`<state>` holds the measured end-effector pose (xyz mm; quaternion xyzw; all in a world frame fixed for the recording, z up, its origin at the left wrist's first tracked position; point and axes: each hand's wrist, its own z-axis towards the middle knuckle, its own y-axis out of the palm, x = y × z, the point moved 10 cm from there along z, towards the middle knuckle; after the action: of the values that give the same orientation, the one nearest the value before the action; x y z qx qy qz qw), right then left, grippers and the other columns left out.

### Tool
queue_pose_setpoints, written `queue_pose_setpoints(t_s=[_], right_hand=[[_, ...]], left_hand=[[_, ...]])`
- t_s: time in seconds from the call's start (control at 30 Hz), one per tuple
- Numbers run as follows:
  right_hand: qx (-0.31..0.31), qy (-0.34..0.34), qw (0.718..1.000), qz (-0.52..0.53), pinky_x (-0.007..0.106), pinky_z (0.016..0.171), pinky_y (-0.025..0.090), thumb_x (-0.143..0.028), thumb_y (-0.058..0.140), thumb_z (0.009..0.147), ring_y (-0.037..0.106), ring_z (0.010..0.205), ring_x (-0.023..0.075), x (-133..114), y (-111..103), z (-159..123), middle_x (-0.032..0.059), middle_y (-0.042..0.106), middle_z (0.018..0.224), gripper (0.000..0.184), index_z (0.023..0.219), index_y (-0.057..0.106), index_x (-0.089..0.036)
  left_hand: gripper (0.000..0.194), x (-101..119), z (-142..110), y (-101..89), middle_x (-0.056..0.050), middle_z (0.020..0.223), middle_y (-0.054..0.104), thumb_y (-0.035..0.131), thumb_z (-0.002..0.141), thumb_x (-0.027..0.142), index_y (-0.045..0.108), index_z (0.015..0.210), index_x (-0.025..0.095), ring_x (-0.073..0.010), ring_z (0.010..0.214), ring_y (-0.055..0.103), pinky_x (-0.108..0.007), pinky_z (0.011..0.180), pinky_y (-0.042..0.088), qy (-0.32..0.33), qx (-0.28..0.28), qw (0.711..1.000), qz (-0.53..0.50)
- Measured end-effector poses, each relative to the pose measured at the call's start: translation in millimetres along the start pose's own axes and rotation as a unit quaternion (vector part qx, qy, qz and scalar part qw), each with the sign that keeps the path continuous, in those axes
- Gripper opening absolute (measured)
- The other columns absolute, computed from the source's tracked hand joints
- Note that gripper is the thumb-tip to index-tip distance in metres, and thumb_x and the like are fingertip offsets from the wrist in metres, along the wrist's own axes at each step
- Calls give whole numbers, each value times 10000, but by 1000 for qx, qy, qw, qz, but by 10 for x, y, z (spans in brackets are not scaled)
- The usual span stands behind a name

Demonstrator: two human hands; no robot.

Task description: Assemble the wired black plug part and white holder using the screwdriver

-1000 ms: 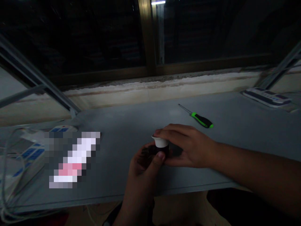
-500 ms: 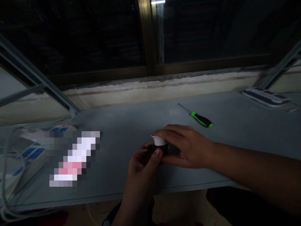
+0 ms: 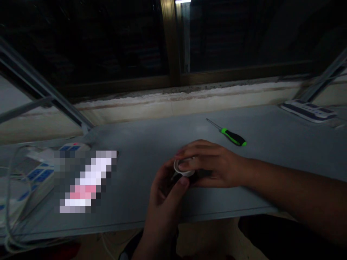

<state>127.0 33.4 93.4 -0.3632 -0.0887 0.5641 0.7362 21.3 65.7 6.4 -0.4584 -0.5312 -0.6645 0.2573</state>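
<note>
Between my hands is a small object with a white, ring-like cup (image 3: 186,173) on top and a dark part beneath, mostly hidden by fingers. My left hand (image 3: 167,195) is closed around the lower dark part, thumb pressed at its front. From the right, my right hand (image 3: 217,163) grips the object, with a fingertip over or inside the white opening. The object's exact kind cannot be made out. Beyond my right hand, a green-and-black screwdriver (image 3: 233,137) lies on the grey table (image 3: 138,144), its tip pointing to the back left.
At left, white power strips (image 3: 38,180) with blue sockets lie among loose cables (image 3: 8,213). A pixelated bright rectangle (image 3: 90,177) lies near them. Another power strip (image 3: 307,111) sits at the back right. Metal frame bars (image 3: 59,104) rise at both sides, before a dark window.
The white cup has tipped so that its opening now faces me more. My right fingers have shifted over it, one fingertip reaching the opening. The screwdriver stays in place.
</note>
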Motion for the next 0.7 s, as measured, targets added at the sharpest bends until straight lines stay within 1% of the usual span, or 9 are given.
queue_pose_setpoints(t_s=[0.1, 0.23, 0.4, 0.47, 0.53, 0.57, 0.6, 0.63, 0.7], right_hand=[[2, -23, 1000, 13, 448, 1091, 483, -280, 716, 916, 585, 1324, 233, -10, -25, -11, 106, 705, 1286, 333, 1221, 597, -221], [6, -17, 999, 27, 461, 1087, 483, -280, 732, 900, 572, 1345, 240, -1, -26, -47, 83, 707, 1302, 360, 1219, 567, -257], [-21, -8, 1000, 4, 448, 1113, 444, -260, 758, 875, 546, 1362, 230, -1, 10, -62, 75, 692, 1312, 445, 1258, 530, -248], [-26, -10, 1000, 10, 446, 1091, 462, -349, 801, 827, 559, 1331, 246, -17, -40, -40, 83, 661, 1321, 569, 1312, 516, -257], [-4, -2, 1000, 15, 443, 1040, 496, -471, 832, 755, 583, 1270, 270, -3, -194, -10, 103, 624, 1313, 709, 1347, 506, -258], [16, 16, 1000, 2, 439, 1009, 510, -509, 832, 733, 595, 1228, 279, 44, -306, -3, 111, 617, 1287, 736, 1343, 511, -252], [36, 39, 998, -29, 441, 989, 514, -520, 818, 740, 607, 1178, 284, 114, -430, -9, 108, 625, 1238, 698, 1315, 530, -249], [50, 88, 992, -79, 434, 965, 517, -465, 791, 780, 618, 1128, 280, 245, -557, -40, 102, 634, 1186, 583, 1267, 557, -247], [38, 219, 954, -199, 423, 897, 527, -399, 714, 845, 635, 1026, 275, 606, -788, -205, 108, 640, 1115, 381, 1164, 604, -223]], left_hand=[[468, 56, -51, 2, -78, 1287, 696, 828, 803, 349, 686, 1242, 272, -233, 1111, 702, -327, 936, 586, 34, 8, 998, 46], [591, 87, -75, 18, -72, 1435, 625, 782, 857, 349, 580, 1413, 352, -242, 1185, 688, -327, 971, 580, 63, -4, 994, 84], [547, 73, -29, 39, -67, 1363, 683, 819, 821, 306, 655, 1342, 335, -236, 1181, 693, -329, 999, 569, 65, -41, 993, 90], [553, 57, -17, 22, -62, 1322, 705, 831, 807, 278, 660, 1330, 329, -221, 1145, 705, -311, 965, 579, 57, -36, 993, 94], [499, 51, -19, 6, -51, 1219, 742, 837, 799, 253, 691, 1273, 313, -192, 1075, 720, -268, 910, 584, 56, -26, 992, 110], [463, 50, -24, 7, -44, 1151, 757, 842, 791, 242, 708, 1230, 301, -173, 1023, 725, -243, 873, 584, 58, -25, 991, 121], [431, 44, -29, 10, -37, 1089, 762, 849, 782, 232, 719, 1190, 288, -156, 970, 724, -222, 839, 581, 57, -25, 989, 134], [406, 39, -33, 11, -32, 1036, 761, 855, 774, 227, 723, 1155, 276, -142, 923, 718, -206, 808, 577, 58, -24, 987, 147], [384, 24, -40, 15, -27, 973, 751, 863, 761, 225, 713, 1113, 258, -129, 861, 704, -195, 762, 571, 54, -24, 984, 168]])
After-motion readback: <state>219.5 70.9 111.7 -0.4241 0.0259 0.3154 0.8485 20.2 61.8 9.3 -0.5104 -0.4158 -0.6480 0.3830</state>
